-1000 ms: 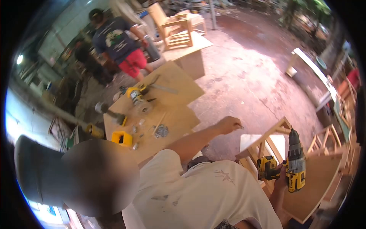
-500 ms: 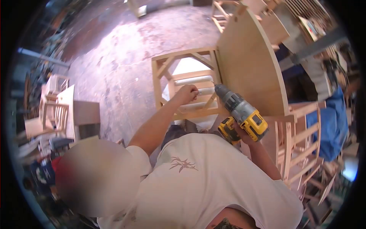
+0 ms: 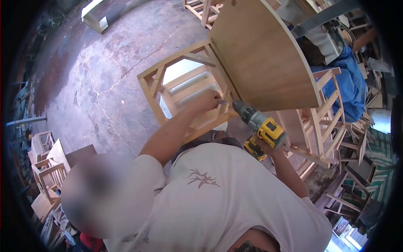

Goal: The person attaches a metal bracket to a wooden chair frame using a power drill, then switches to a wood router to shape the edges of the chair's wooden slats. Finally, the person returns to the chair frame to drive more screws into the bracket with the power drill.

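Observation:
My right hand (image 3: pixel 264 146) is wrapped round the grip of a yellow and black cordless drill (image 3: pixel 256 119), which points up and to the left. The drill's tip is close to the near right corner of a wooden frame (image 3: pixel 149 93) with diagonal corner braces. Over that frame, the fingers of my left hand (image 3: pixel 206 101) are pinched together near the drill tip. A small, shiny bit shows at the fingertips, too small to name. A large wooden panel (image 3: pixel 268 63) stands along the frame's right side.
Slatted wooden chair frames (image 3: pixel 329 111) stand at the right beside a blue tarp (image 3: pixel 350 80). More wooden furniture (image 3: pixel 48 168) sits at the left. A pale bench-like piece (image 3: pixel 94 19) stands far off on the worn concrete floor (image 3: pixel 113 71).
My view has turned, so the frame and panel appear tilted and further left. The drill tip has moved slightly down and left, nearer my left fingertips. Both hands keep their closed grips.

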### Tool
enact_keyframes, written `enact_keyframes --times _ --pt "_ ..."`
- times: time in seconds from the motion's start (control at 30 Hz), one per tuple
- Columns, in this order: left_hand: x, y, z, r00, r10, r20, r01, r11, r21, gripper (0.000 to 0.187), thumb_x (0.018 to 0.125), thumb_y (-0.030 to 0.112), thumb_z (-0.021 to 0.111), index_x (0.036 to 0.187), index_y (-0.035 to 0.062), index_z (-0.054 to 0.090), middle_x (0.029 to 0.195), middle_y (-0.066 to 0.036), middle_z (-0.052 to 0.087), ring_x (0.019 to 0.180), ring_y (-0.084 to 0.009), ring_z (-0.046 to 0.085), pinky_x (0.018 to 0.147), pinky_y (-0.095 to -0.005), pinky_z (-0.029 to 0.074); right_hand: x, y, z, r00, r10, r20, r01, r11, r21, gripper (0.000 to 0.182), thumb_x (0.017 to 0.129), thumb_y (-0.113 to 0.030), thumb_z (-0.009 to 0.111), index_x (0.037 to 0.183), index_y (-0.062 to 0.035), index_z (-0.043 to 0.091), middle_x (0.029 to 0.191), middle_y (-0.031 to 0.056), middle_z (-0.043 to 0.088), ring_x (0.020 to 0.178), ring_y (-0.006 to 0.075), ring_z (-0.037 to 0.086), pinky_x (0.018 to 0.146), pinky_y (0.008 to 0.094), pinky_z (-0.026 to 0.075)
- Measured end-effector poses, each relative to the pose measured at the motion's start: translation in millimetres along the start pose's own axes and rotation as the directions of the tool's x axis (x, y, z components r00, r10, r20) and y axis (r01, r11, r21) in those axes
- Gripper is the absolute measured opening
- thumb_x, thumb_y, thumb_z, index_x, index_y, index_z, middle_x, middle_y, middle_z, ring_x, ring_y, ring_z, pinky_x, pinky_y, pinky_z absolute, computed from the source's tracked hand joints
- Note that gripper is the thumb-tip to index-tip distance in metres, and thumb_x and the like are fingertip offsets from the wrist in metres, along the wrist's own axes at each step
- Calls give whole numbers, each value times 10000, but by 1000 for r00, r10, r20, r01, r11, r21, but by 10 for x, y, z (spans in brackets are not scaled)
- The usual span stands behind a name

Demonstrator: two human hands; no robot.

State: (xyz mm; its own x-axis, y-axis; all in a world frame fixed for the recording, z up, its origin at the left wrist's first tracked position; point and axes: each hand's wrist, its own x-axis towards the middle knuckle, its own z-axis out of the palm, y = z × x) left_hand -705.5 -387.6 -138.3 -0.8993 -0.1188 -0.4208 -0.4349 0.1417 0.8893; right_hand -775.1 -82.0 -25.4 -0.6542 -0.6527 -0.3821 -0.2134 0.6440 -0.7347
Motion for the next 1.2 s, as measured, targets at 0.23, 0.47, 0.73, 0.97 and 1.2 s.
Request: enact_keyframes --times 0.23,0.47,0.73,0.97,1.2 --pt "21 37 82 997 -27 -66 39 981 190 264 851 271 652 780 18 682 647 -74 670 594 -185 649 622 -343 506 80 100 28 990 94 103 -92 995 -24 218 847 -132 662 1056 -89 617 974 71 650 892 196 640 783 341 522" --pt "58 145 4 989 -143 24 139 982 125 231 865 211 648 758 8 674 614 -71 664 537 -144 638 539 -308 493 181 13 -51 985 32 169 -25 999 -42 231 866 -151 636 1087 -93 606 996 63 648 911 184 629 796 329 511" --pt "9 306 -57 988 -138 71 115 957 268 223 874 180 639 742 5 678 622 -83 668 559 -146 649 561 -289 513 263 -201 -84 982 92 168 -82 994 -66 249 861 -174 650 1092 -92 604 964 60 654 885 178 635 789 322 512" --pt "87 274 -111 953 -190 236 138 966 221 223 908 158 601 821 -37 667 718 -93 696 635 -158 689 619 -279 563 244 -179 -150 984 59 166 -43 994 -96 282 851 -194 658 1114 -106 607 997 66 656 914 185 640 798 324 512" --pt "136 259 -102 944 -215 249 169 967 190 188 905 123 587 838 -39 654 722 -103 692 622 -166 686 581 -286 570 273 -96 -198 984 3 177 7 998 -59 298 840 -187 677 1113 -89 608 1002 72 656 921 182 641 794 327 516"
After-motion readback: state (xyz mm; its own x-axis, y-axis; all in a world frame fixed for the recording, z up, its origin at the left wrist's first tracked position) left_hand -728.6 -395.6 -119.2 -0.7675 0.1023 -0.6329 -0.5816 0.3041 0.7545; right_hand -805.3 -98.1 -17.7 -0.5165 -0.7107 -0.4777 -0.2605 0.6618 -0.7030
